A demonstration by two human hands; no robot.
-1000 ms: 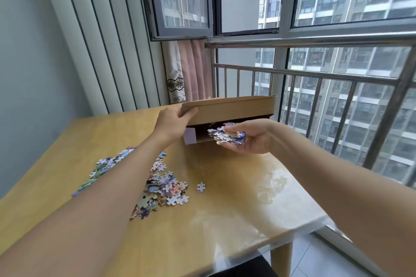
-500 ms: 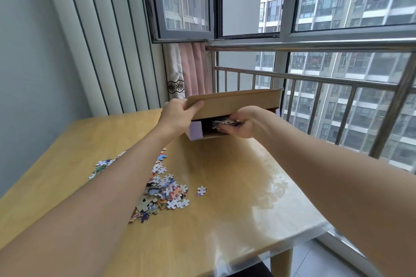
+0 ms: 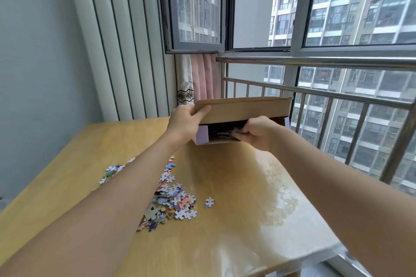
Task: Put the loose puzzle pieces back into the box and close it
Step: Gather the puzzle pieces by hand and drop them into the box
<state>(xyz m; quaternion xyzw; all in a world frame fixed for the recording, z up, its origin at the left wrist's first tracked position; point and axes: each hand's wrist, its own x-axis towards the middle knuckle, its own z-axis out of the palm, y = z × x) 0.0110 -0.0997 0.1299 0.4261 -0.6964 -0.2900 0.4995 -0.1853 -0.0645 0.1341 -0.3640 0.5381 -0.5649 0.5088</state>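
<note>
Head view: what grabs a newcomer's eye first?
The cardboard box at the table's far edge by the railing: the left hand grips its raised lid, and the right hand reaches into the gap with a few pieces. Next, the colourful loose puzzle pieces scattered on the wooden table, beside the left forearm.

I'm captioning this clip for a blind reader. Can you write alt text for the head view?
A left hand holds up the box lid while the right hand reaches into the box. More loose puzzle pieces lie on the wooden table.
</note>
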